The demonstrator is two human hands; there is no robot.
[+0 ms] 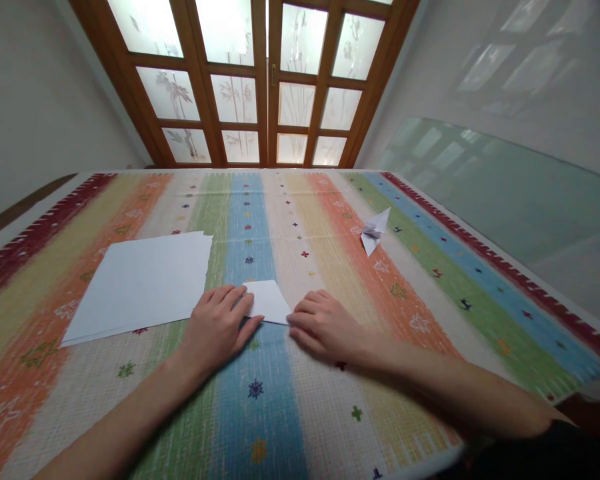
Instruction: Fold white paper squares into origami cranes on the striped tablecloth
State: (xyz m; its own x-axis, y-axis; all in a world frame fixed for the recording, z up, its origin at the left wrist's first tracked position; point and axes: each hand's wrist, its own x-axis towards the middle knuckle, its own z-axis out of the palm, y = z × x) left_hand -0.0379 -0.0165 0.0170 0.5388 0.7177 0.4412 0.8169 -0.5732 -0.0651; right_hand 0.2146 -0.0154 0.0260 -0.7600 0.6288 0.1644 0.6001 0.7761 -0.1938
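Observation:
A small folded piece of white paper [269, 300] lies on the striped tablecloth in front of me. My left hand [220, 323] holds its left side, with the fingers over the paper and the thumb at the near edge. At the paper's lower right corner, my right hand [325, 327] has its fingers curled together and pinches the corner. Parts of both edges are hidden under my fingers. Left of my left hand is a stack of white paper sheets [140, 283], with one rough right edge. Farther off to the right stands a folded paper figure [375, 231] with pointed, wing-like parts.
The tablecloth [257, 427] has coloured stripes and small printed figures, and covers the table. A wooden door with frosted panes [240, 100] rises beyond the far edge. On the right, a pale glass-like panel [505, 193] stands along the white wall.

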